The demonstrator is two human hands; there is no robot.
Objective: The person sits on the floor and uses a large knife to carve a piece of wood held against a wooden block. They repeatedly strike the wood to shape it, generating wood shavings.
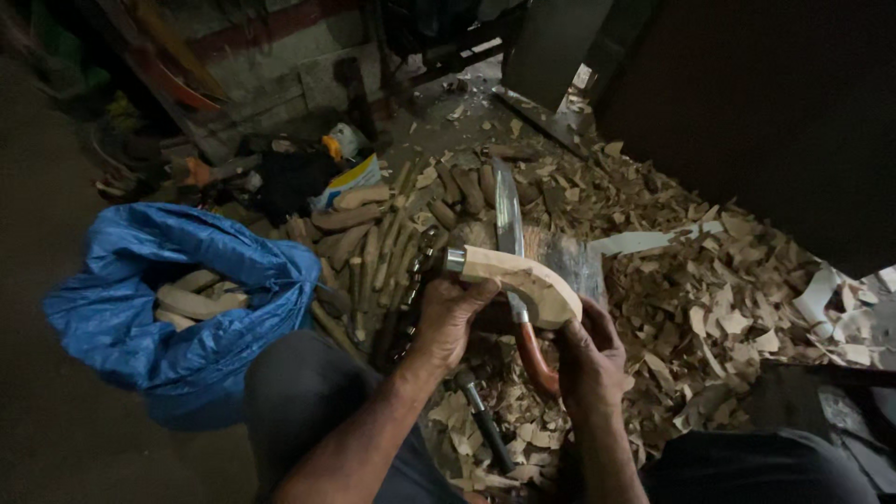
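Two hands (448,317) grip: my left holds the carved wooden handle (518,280), my right (588,359) the knife (511,233); I judge short, controlled cuts best.

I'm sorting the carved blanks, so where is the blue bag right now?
In the head view, the blue bag sits on the floor at the person's left, beside the left hand, holding wooden pieces next to the pile of sticks.

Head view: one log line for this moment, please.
left hand: holds carved wood handle | right hand: grips knife, blade against handle | floor: wood chips, blue bag of blanks
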